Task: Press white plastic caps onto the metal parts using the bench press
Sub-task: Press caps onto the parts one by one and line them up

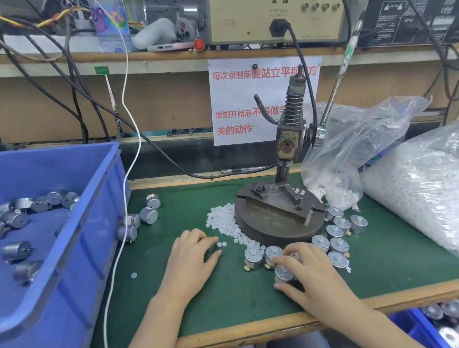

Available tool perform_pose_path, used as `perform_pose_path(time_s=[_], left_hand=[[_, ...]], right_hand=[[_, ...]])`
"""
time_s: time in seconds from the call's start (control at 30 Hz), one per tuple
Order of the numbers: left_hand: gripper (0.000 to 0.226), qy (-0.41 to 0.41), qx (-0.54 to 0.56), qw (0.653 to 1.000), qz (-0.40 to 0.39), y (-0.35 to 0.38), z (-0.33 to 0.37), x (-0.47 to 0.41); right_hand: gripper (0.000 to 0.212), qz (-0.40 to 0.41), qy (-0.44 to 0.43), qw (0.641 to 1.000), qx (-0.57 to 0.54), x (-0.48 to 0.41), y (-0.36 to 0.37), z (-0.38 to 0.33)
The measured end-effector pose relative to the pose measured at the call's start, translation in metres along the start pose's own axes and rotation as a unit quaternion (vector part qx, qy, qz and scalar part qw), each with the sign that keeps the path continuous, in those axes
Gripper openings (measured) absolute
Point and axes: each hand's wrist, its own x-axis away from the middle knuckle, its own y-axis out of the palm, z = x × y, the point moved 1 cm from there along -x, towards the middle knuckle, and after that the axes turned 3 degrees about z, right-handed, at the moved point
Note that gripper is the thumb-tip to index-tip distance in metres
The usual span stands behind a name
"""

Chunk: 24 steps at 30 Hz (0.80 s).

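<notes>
Two parts [283,274] are held rn, one gripped by the right hand [308,271], one seemingly pinched by the left hand [192,255]; caps [226,220] should be seated square before the press [280,213] is pulled.

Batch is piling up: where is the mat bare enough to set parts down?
Bare mat: front right, between the right hand, the capped motors and the big bag; also front left, between the blue bin and the left hand. Crowded: in front of the press base, loose caps and those motors.
</notes>
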Motion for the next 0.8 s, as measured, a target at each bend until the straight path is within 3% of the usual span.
perform_pose_path(time_s=[0.1,0.2,0.5,0.7,0.8], left_hand=[[0.023,0.031,-0.021,0.999,0.010,0.002,0.002,0.001],[0.020,0.033,-0.019,0.999,0.011,0.002,0.002,0.001],[0.012,-0.025,0.022,0.999,0.028,-0.005,-0.009,-0.001],[0.009,-0.155,0.029,0.986,0.049,-0.019,-0.039,0.018],[0.011,-0.175,0.033,0.983,0.047,-0.017,-0.039,0.024]], right_hand=[[0.050,0.016,0.012,1.000,0.011,-0.001,-0.002,-0.002],[0.038,0.040,0.013,0.999,0.005,-0.006,-0.003,-0.005],[0.028,0.055,0.009,0.996,-0.063,-0.048,0.003,-0.033],[0.027,-0.028,0.006,0.986,-0.163,-0.120,0.032,-0.076],[0.036,-0.090,0.055,0.975,-0.195,-0.163,0.064,-0.101]])
